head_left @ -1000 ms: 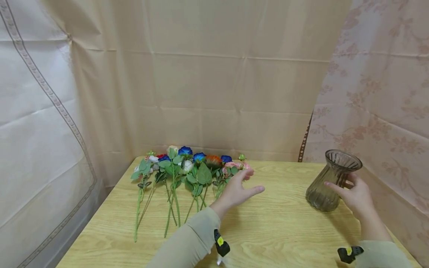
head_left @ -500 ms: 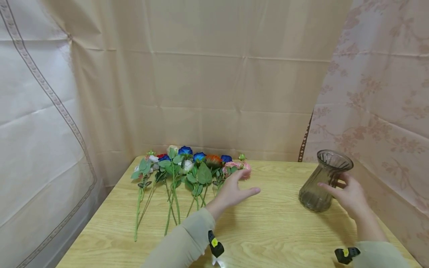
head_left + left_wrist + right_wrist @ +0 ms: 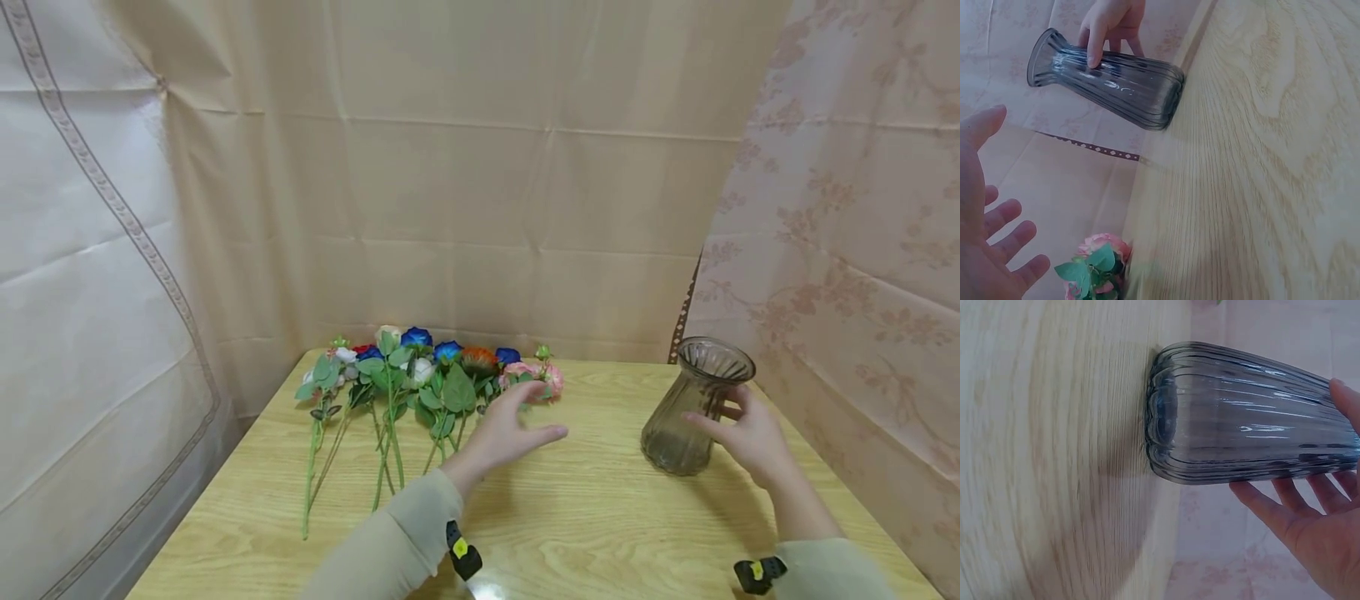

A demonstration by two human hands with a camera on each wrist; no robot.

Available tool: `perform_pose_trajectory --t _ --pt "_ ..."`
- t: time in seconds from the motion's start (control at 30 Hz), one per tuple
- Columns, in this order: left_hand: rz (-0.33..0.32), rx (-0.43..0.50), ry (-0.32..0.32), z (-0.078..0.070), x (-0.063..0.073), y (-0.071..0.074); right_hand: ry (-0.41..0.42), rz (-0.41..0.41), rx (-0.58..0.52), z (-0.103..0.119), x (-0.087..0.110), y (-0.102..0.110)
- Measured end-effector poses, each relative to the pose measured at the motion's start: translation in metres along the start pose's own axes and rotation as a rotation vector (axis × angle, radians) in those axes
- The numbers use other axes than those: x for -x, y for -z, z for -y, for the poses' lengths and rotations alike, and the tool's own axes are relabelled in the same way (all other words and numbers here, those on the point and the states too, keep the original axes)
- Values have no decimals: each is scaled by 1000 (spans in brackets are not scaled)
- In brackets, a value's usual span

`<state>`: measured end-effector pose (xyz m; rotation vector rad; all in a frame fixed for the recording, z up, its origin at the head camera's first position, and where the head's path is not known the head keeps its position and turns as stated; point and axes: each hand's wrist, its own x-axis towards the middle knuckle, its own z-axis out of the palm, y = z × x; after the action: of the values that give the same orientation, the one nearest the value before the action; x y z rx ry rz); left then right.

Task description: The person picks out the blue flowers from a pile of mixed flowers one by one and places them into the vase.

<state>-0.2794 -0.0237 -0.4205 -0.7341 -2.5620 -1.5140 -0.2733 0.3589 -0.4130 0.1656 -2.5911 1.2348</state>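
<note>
A ribbed, smoky glass vase (image 3: 677, 429) with a flared rim stands at the right of the table. My right hand (image 3: 753, 440) grips its narrow part from the right, thumb in front and fingers behind. In the right wrist view the vase's base (image 3: 1163, 412) is right at the wooden surface. My left hand (image 3: 501, 432) is held above the table with fingers spread and holds nothing. Just beyond it lie pink flowers (image 3: 555, 380), which also show below the left hand (image 3: 988, 231) in the left wrist view.
Several artificial flowers lie in a row at the table's back left, among them a blue rose (image 3: 416, 337), an orange bloom (image 3: 478, 360) and a white one (image 3: 422, 371). Their green stems (image 3: 309, 483) point toward the front. Cloth curtains (image 3: 480, 183) hang behind and at both sides.
My right hand has moved the vase leftward across the table. My left hand has drifted a little to the left, uncovering more of the pink flowers.
</note>
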Motion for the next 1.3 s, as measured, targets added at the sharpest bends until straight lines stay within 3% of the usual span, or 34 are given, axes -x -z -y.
perform_pose_trajectory --t 0.17,0.7,1.3 --pt "5 -19 -1 0 6 7 -12 40 -9 8 1 -8" --pt "22 -72 -22 18 25 33 82 139 -101 35 6 -37" --pt "36 -101 32 25 52 55 204 235 -178 53 17 -63"
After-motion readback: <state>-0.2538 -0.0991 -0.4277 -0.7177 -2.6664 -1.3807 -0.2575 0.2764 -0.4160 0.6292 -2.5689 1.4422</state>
